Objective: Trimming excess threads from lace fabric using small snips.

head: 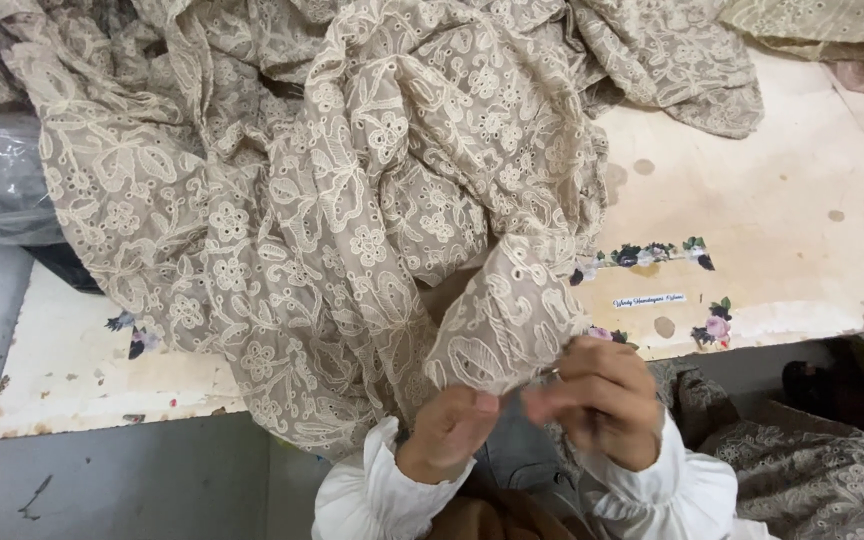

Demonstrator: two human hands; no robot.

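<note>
Both hands pinching lace fabric [372,230] hem, left hand [447,432] & right hand [602,400] side by side, cloth running up twd 11 o'clock across table [772,210], right nearer edge fold.

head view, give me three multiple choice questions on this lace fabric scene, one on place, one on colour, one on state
1. Where does most of the lace fabric lie?
A. piled on the worn table
B. folded on a shelf
C. hung on a rail

2. What colour is the fabric?
A. navy blue
B. beige with cream embroidery
C. bright red

3. How do the left hand and right hand stand?
A. both flat on the table
B. both off the fabric
C. both pinching the fabric's edge

Answers:
1 A, the cloth is heaped over the tabletop and spills off its near edge.
2 B, the ground is tan and the floral stitching is paler.
3 C, the fingers of both hands close on the hem near the table's front.
</note>
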